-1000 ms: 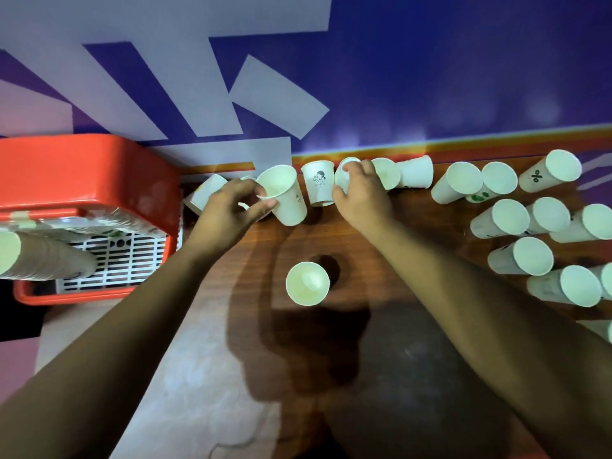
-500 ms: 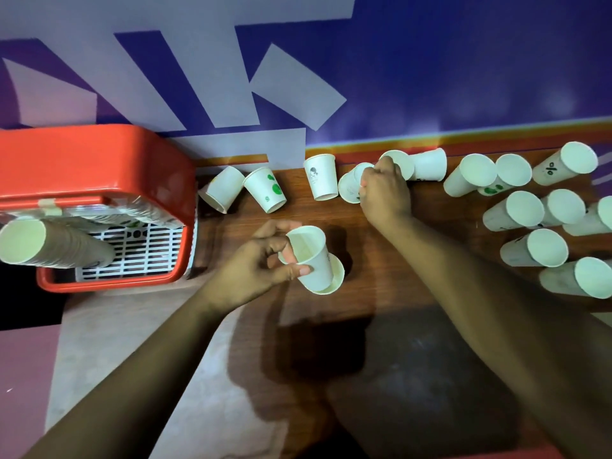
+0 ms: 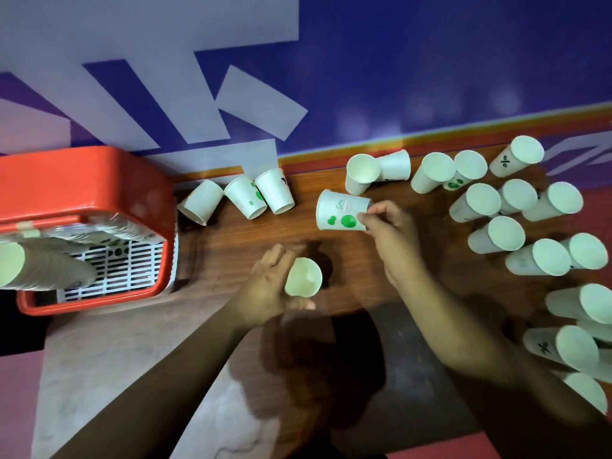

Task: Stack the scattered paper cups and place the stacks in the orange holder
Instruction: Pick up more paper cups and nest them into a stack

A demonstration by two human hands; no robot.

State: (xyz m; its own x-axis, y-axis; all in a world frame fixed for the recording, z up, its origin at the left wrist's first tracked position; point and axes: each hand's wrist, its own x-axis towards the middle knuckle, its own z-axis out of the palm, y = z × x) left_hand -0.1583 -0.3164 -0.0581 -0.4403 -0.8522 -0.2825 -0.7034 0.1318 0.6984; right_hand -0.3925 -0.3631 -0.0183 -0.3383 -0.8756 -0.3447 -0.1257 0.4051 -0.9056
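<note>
I log: orange holder (image 3: 99, 180), slatted white floor, long cup stack (image 3: 43, 270) inside, left hand (image 3: 268, 286) fingers wrapped round upright paper cup (image 3: 303, 277), right hand (image 3: 387, 226) pinching green-dotted cup (image 3: 341, 210) above wooden table (image 3: 231, 246).

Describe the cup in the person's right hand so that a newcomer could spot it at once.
Start at the orange holder on the left and move right along the wooden table to the right hand. The paper cup it holds lies sideways and bears large green blobs.

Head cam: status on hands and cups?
Left hand holds upright stack. Right hand grips green-dot cup. Orange holder already has a stack. Nothing blocking.
</note>
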